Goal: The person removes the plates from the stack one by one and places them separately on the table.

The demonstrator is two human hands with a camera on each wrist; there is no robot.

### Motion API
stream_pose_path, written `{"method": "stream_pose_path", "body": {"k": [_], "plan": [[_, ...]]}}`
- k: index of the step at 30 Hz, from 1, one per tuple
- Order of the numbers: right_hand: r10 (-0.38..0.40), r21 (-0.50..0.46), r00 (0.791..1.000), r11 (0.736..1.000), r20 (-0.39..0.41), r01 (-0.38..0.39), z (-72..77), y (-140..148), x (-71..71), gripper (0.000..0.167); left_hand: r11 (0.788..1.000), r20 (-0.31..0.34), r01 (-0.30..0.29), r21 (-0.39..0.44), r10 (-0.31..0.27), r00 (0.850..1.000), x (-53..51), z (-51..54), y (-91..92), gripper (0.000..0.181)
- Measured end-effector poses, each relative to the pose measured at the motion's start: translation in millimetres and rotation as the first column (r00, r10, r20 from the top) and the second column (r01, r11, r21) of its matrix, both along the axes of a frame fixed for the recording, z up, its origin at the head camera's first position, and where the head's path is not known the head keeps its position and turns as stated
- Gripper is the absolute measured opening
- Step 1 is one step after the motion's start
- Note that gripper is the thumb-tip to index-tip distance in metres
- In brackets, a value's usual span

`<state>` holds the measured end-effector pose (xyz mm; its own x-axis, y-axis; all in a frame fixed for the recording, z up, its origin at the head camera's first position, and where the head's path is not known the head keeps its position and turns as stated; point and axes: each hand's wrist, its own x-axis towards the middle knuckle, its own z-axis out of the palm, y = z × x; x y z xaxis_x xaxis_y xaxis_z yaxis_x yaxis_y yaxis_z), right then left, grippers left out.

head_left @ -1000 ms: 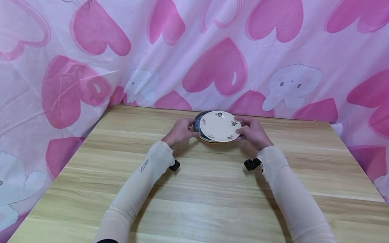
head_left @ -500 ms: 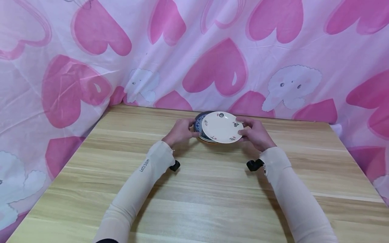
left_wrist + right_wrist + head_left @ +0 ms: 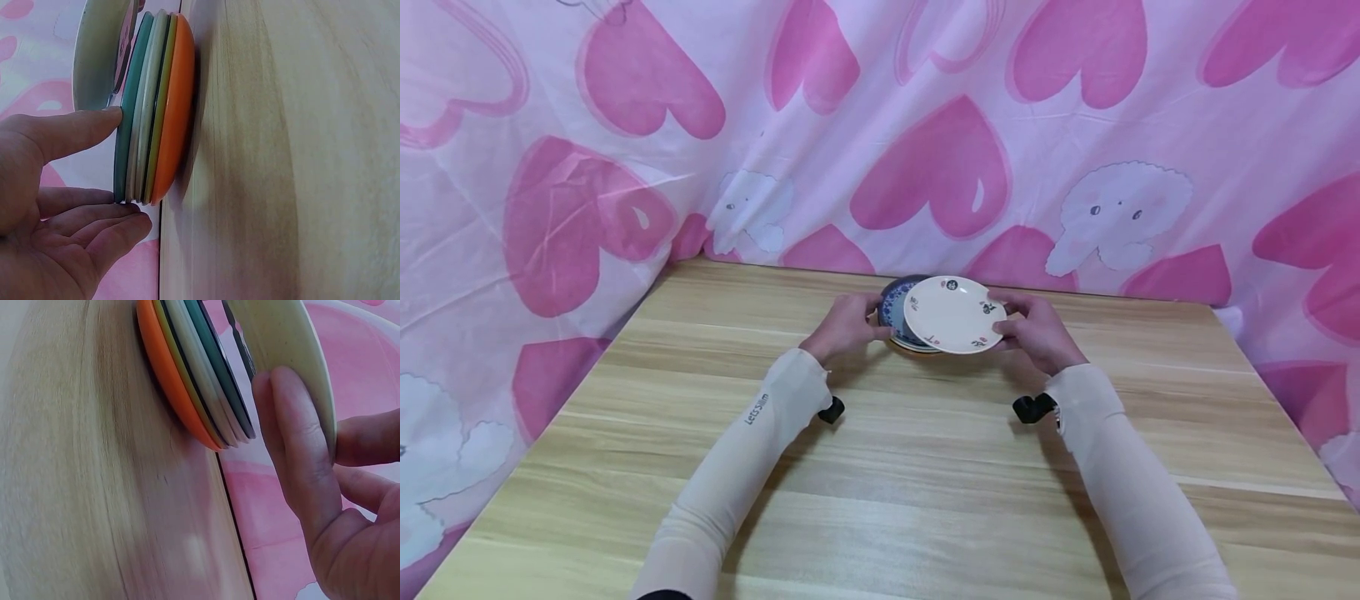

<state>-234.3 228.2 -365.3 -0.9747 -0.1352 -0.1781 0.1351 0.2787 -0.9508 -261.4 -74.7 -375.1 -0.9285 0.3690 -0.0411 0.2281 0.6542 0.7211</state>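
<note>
A white plate (image 3: 956,315) with small printed motifs is tilted above a plate stack, partly overlapping it. My right hand (image 3: 1033,331) pinches its right rim, thumb on top and fingers beneath, as the right wrist view shows its pale underside (image 3: 294,350). Topping the stack is a blue patterned plate (image 3: 895,308); below it lie pale, olive and orange plates (image 3: 175,112). Thumb and fingers of my left hand (image 3: 844,325) hold the stack's left edge, the thumb tip against the top plate's rim. The white plate hides much of the blue one.
The stack stands near the back edge of a wooden table (image 3: 880,500). Behind it hangs a pink curtain (image 3: 925,167) with hearts. Black camera mounts (image 3: 1033,408) stick out below both wrists.
The right hand has shifted slightly to the right with the white plate, so more of the blue patterned plate shows. The left hand has stayed at the stack.
</note>
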Motion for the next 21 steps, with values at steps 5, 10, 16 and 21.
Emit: {"method": "stream_pose_path", "body": {"k": [5, 10, 16, 21], "plan": [[-0.019, 0.008, 1.0, 1.0, 0.006, 0.019, -0.2, 3, 1.1, 0.062, 1.0, -0.033, 0.012, -0.009, -0.012, 0.999, 0.5, -0.1, 0.3, 0.056], [-0.023, 0.018, 1.0, 1.0, 0.004, 0.023, -0.8, 7, 1.2, 0.062, 1.0, -0.031, 0.012, -0.008, -0.012, 0.999, 0.7, -0.6, 0.3, 0.055], [-0.029, 0.032, 1.0, 0.999, 0.012, 0.028, -2.0, 11, 1.4, 0.061, 1.0, -0.015, 0.004, -0.02, -0.004, 1.0, 1.0, 0.0, -0.2, 0.059], [-0.039, 0.033, 0.999, 0.999, 0.022, 0.038, -1.7, 14, 2.2, 0.062, 1.0, -0.008, 0.002, -0.027, -0.002, 1.0, 1.4, 0.7, -0.2, 0.06]]}}
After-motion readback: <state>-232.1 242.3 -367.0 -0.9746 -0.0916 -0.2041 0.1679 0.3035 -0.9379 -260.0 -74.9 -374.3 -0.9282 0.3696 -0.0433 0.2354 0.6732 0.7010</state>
